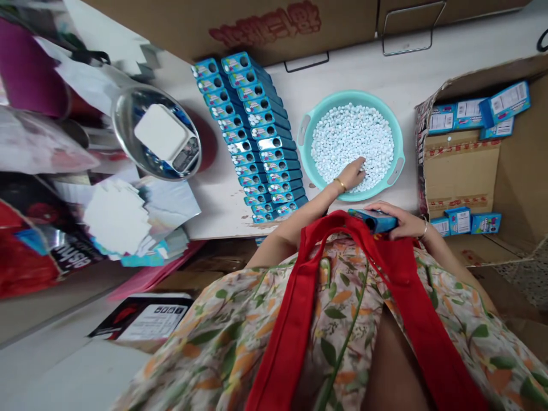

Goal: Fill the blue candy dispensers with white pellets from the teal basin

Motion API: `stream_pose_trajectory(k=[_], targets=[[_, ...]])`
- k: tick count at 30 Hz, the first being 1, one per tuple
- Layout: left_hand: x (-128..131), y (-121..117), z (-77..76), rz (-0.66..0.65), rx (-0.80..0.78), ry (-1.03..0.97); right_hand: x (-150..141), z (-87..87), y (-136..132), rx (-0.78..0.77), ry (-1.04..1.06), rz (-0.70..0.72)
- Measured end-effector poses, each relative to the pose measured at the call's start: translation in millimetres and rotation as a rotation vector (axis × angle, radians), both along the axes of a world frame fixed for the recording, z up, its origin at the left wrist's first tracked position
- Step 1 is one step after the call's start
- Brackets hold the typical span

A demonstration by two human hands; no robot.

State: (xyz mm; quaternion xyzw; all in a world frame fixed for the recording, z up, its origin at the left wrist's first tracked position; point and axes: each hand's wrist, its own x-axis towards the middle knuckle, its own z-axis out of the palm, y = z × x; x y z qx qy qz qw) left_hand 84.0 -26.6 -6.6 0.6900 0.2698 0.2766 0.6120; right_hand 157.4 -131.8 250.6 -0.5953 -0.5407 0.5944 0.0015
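Fingers of the right hand (pixel 405 221) grip a blue box (pixel 384 222) just right of centre, long axis nearly horizontal, dark end facing left; the left hand's (pixel 353 174) fingers, half hidden among white pellets (pixel 351 137), I cannot judge.

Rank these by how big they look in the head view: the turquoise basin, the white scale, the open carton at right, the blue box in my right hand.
1. Open carton
2. Turquoise basin
3. White scale
4. Blue box, partly covered by the right hand

Left fingers (pixel 358 165) farther forward (forearm (pixel 299 224) bare)
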Motion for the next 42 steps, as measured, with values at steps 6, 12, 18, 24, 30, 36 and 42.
stream_pose_trajectory(k=[6,12,18,24,30,36,42], targets=[[-51.4,13.1,4.3,0.005,0.045,0.028,14.3,-11.6,-11.2,0.223,-0.323,-0.42],[-123.7,37.4,25.2,0.038,0.225,-0.026,42.4,-19.5,5.2,0.695,-0.608,-0.306],[-180.8,52.4,73.7,-0.061,0.366,-0.02,32.6,-33.0,29.3,0.877,-0.782,-0.095],[-184.8,55.6,103.2,-0.128,0.424,0.079,20.5,-46.6,42.6,0.889,-0.799,0.079],[-178.4,44.1,121.2,-0.036,0.429,0.173,21.9,-62.1,44.8,0.914,-0.795,0.134],[-176.9,24.6,143.6,0.022,0.505,0.19,27.9,-73.1,47.0,0.893,-0.783,0.12],[-158.8,58.2,59.3,0.158,0.405,0.29,36.3,-69.5,45.9,0.906,-0.797,0.015]])
